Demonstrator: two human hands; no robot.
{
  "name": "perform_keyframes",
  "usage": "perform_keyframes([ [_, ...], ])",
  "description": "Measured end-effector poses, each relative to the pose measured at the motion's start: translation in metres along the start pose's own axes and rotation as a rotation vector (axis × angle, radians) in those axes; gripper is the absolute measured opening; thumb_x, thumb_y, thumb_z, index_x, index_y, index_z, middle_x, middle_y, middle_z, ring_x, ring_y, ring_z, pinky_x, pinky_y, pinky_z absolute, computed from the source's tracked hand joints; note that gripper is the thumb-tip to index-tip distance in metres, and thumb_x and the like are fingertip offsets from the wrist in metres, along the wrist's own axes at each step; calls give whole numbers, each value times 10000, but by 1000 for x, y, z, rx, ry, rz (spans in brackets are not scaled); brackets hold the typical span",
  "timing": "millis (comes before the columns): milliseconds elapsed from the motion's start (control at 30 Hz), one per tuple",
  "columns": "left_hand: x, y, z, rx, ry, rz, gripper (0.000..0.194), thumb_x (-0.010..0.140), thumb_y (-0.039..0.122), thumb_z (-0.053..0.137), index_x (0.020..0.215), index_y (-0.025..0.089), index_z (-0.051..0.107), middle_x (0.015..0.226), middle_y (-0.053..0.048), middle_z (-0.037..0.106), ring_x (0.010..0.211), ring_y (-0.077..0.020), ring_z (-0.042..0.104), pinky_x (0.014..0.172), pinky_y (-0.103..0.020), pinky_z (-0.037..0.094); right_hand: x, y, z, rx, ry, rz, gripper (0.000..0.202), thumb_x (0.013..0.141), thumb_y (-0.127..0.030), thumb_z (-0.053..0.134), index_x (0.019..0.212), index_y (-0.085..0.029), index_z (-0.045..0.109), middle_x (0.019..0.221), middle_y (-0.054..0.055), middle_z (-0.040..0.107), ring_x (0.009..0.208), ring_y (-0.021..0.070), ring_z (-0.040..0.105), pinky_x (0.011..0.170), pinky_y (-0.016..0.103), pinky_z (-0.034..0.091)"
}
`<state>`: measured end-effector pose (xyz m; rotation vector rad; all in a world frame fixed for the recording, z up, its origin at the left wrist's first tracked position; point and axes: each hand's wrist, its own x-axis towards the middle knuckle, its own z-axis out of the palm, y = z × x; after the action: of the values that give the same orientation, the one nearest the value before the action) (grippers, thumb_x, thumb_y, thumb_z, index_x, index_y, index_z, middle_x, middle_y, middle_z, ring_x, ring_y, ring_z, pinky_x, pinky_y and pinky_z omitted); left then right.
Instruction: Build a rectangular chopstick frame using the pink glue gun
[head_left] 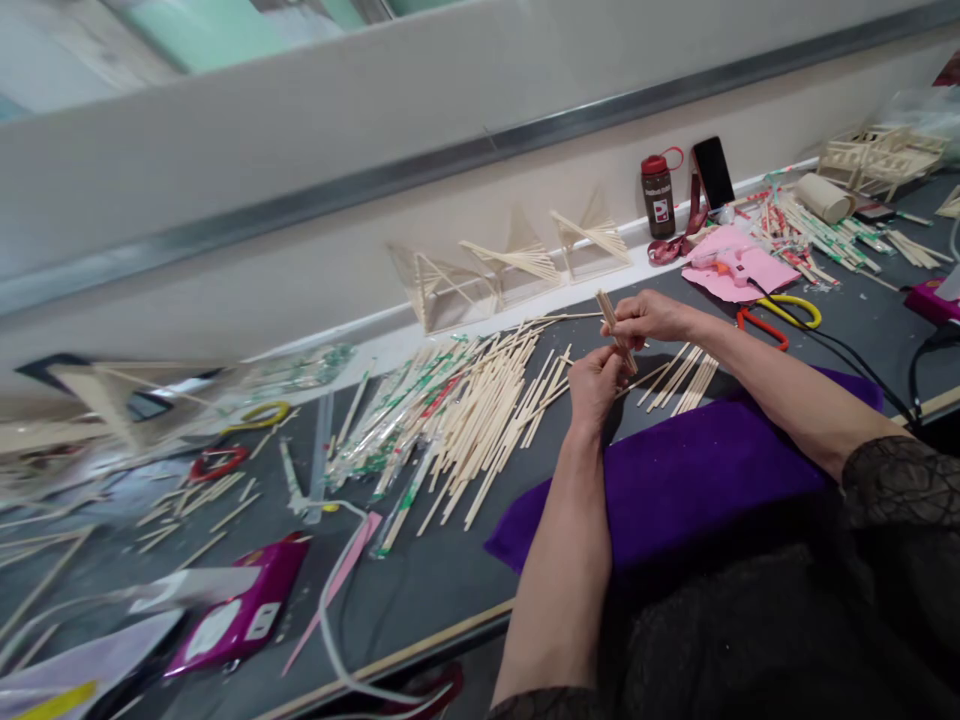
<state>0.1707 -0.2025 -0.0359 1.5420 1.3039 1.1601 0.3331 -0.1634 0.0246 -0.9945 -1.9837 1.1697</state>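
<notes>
Both my hands meet around a small upright bundle of wooden sticks (pixel 607 311) above the dark table. My left hand (pixel 595 385) has its fingers closed on the lower part of the bundle. Higher up, my right hand (pixel 646 320) grips the same sticks, its fingers bent round them. Loose wooden sticks (pixel 480 410) lie in a large pile left of my hands. A smaller group of sticks (pixel 684 380) lies under my right forearm. Purple cloth (pixel 697 470) covers the table's front edge beneath my arms.
Stick models (pixel 517 262) stand along the wall. A bottle (pixel 658 200) and a phone (pixel 712 172) are behind, near a glue gun (pixel 727 262) on pink paper (pixel 765 272). Scissors (pixel 795 310) lie at right. Wrapped sticks (pixel 405 400), a magenta box (pixel 247 605) and a white cable (pixel 327 610) lie left.
</notes>
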Motion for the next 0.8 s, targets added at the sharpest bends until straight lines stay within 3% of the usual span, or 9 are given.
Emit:
perform_keyframes([
  [367, -1, -4, 1, 124, 53, 104, 281, 806, 371, 560, 815, 174, 761, 667, -23, 691, 528, -133, 594, 560, -255, 495, 1, 3, 0, 32, 19, -28, 223, 870, -229, 644, 672, -138, 692, 606, -23, 624, 529, 75, 578, 543, 205, 479],
  [800, 2, -7, 2, 147, 29, 102, 319, 808, 371, 505, 788, 167, 750, 682, -30, 693, 529, -129, 585, 556, -249, 491, 4, 12, 1, 63, 7, -32, 291, 890, -284, 653, 639, -138, 662, 651, 2, 621, 545, 62, 568, 537, 194, 482],
])
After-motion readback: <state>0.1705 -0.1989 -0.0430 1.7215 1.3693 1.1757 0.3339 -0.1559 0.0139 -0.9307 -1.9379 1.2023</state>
